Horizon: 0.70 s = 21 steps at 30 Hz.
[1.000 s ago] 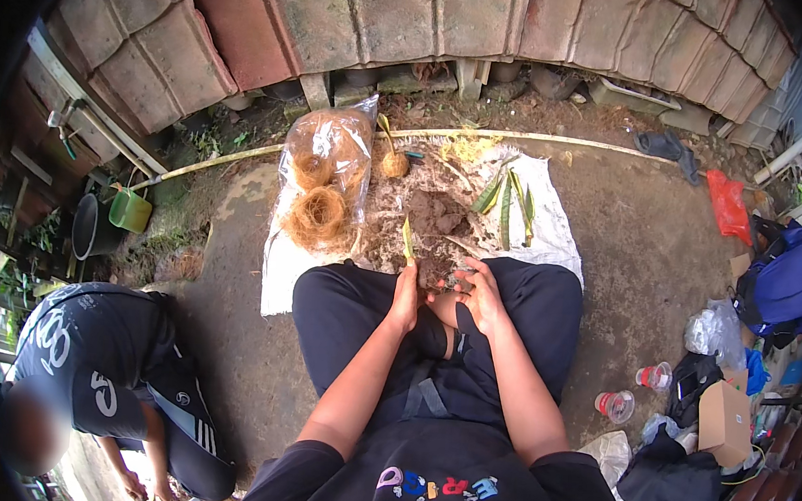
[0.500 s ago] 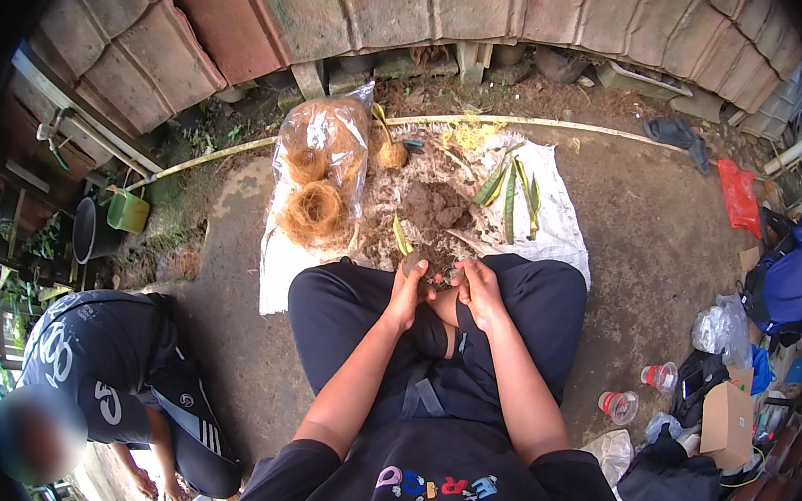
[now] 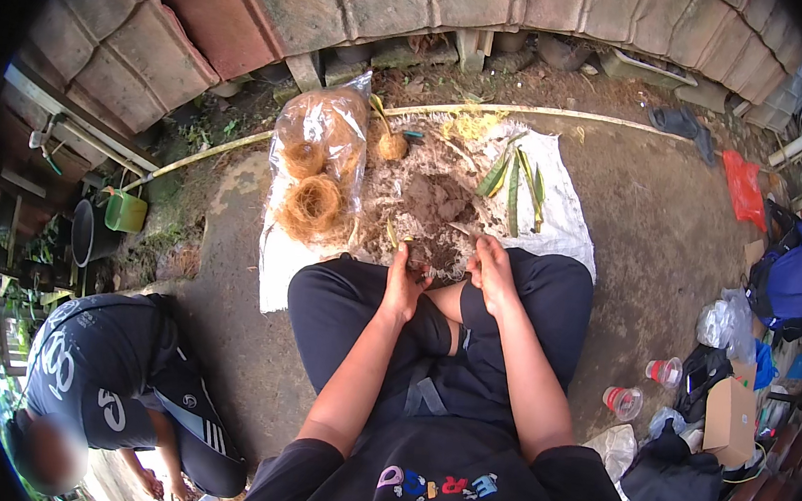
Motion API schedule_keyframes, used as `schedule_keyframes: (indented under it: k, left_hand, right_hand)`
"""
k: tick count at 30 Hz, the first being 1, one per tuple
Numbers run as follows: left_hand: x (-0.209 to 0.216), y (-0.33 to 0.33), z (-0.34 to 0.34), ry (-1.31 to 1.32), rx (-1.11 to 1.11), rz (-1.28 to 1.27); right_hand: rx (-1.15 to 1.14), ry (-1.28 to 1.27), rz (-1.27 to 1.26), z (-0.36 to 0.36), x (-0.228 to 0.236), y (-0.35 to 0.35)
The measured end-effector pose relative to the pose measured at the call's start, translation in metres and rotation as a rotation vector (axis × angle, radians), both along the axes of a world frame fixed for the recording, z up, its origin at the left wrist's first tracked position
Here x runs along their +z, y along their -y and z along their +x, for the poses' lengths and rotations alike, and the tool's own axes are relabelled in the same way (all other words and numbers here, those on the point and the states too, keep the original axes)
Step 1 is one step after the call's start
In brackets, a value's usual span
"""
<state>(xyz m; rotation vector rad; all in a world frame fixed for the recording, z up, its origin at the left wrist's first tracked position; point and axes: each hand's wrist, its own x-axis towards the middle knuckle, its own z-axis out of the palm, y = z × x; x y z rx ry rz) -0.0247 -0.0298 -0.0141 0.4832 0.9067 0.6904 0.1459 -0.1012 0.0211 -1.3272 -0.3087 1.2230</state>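
Soil heap (image 3: 428,210), dark brown and clumped, lies in the middle of the white sheet (image 3: 566,222) spread on the ground. Taken as landmark.

Both hands sit at the near edge of the heap, just beyond the person's knees. Left hand (image 3: 405,284) is curled closed around something small at that edge; a pale green shoot tip (image 3: 391,233) shows just above the fist, but whether the hand grips that shoot cannot be told. Right hand (image 3: 492,273) rests beside it, fingers bent downward and pressed into the soil edge, holding nothing that shows. The two hands are near each other, not touching.

The heap lies directly ahead of both hands, away from the body. The left hand is slightly nearer its centre; the right sits toward its right flank.

Right of the heap: several long green leaf cuttings (image 3: 514,176), long axes running away from the person, slightly fanned. Left of the heap: clear plastic bag (image 3: 318,162) holding brown fibre nests (image 3: 311,206). Beyond the heap: a small round husk ball (image 3: 391,145), then a pale pipe (image 3: 528,112) along the foot of the brick wall (image 3: 385,1).

Far left of the heap, another person in a dark shirt (image 3: 95,372) crouches, well apart.
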Motion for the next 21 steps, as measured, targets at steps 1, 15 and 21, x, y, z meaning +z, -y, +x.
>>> schedule_keyframes:
  k: [1, 15, 21]
  left_hand:
    - [0.0, -0.004, -0.003, 0.038, 0.032, -0.017]
    - [0.08, -0.048, -0.044, 0.004, -0.014, 0.18]
    - [0.053, -0.072, -0.059, 0.261, 0.16, 0.018]
  right_hand:
    - [-0.015, 0.029, 0.002, 0.006, 0.005, -0.004]
    - [0.079, 0.213, -0.124, 0.028, -0.05, -0.049]
    - [0.236, 0.522, -0.367, 0.023, -0.079, -0.071]
